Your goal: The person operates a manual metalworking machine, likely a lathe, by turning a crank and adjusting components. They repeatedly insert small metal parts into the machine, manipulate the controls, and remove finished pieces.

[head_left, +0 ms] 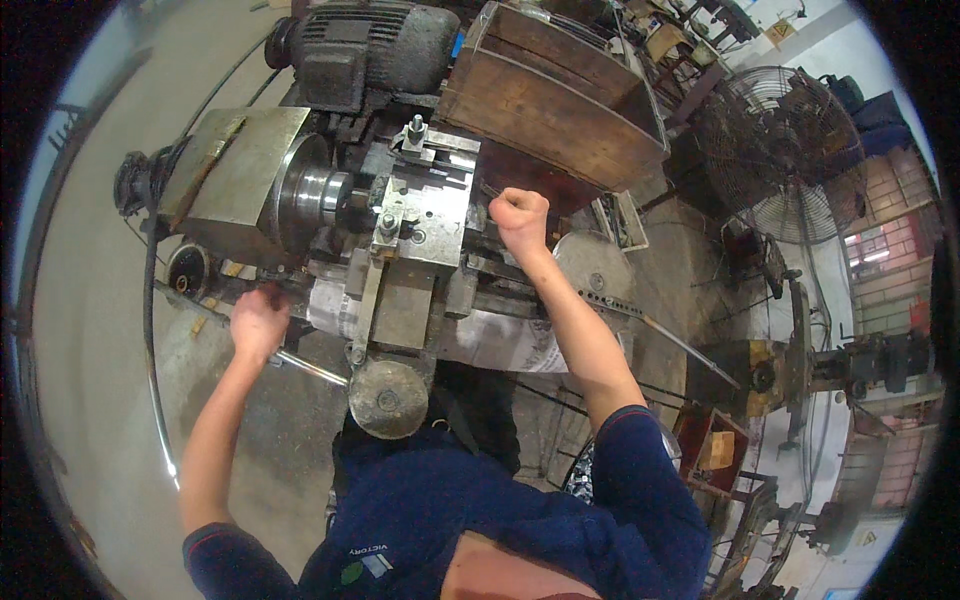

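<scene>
A small lathe stands in front of me, its round chuck point(303, 190) at the left gripping a shiny metal workpiece point(338, 192). Right of the chuck is the tool slide point(432, 205), a bright metal plate carrying clamped tool holders. My right hand point(520, 215) is closed in a fist just right of this plate; a thin dark tip shows beyond the knuckles, but what the fingers hold is hidden. Low at the left, below the headstock point(225, 165), is my left hand point(260, 322), its fingers dark and blurred. A shiny lever rod point(312, 368) runs beside that wrist toward the round handwheel point(388, 398).
Behind the lathe are a greasy motor point(375, 50) and a wooden box point(560, 90). A brush point(207, 170) lies on the headstock. A large caged fan point(785, 150) stands at the far right. Right of my right forearm is a round metal disc point(595, 268) with a long handle point(690, 350).
</scene>
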